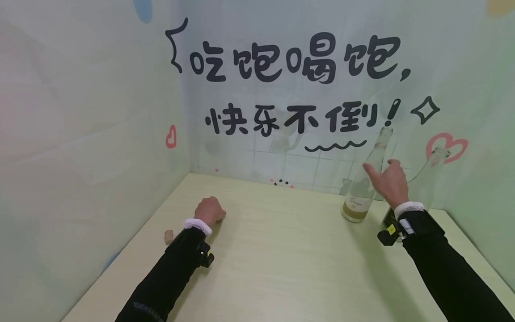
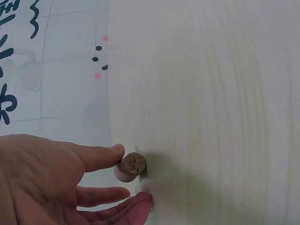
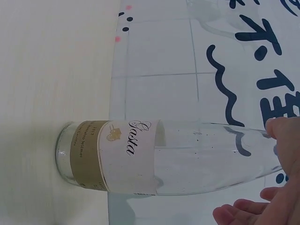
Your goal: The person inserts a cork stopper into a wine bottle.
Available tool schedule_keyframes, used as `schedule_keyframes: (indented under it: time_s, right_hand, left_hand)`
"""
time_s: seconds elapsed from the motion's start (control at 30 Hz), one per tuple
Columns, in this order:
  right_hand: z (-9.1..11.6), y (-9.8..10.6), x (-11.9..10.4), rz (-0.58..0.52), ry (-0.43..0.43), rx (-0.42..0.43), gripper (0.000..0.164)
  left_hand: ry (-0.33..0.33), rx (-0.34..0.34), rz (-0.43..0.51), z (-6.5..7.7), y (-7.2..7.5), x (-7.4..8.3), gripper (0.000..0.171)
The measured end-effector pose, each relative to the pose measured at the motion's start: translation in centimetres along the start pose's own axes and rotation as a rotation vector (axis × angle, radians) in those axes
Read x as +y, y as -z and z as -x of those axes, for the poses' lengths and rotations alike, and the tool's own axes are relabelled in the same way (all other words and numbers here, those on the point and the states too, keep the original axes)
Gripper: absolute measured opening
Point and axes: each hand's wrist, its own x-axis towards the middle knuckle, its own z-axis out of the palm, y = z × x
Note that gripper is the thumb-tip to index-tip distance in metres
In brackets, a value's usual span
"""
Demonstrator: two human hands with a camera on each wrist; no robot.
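In the left wrist view a small brown cork (image 2: 130,167) lies between the thumb and fingers of my left hand (image 2: 51,180). The thumb tip is at its edge, and the fingers are apart from it; the head view hides this cork behind the left hand (image 1: 209,211). A clear glass bottle (image 1: 359,199) with a white and gold label stands at the table's back right. Beside its upper part is my right hand (image 1: 390,183), thumb extended across the glass and fingers apart. The right wrist view shows the same bottle (image 3: 201,159) near the right hand (image 3: 286,183); contact is unclear.
Another cork (image 1: 169,236) stands left of the left forearm. A second clear bottle (image 1: 432,179) with a dark label is partly behind the right hand and wrist. Printed cloth walls (image 1: 241,156) border the pale wooden table (image 1: 281,250) at the back and sides.
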Motion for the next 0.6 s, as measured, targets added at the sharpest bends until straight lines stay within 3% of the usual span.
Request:
schedule_keyframes:
  time_s: [0.6]
  right_hand:
    - [-0.9,-1.1,-0.2,0.019,-0.017,-0.089,0.099]
  left_hand:
    - [-0.023,-0.013,0.002,0.2,-0.3,0.7,0.022]
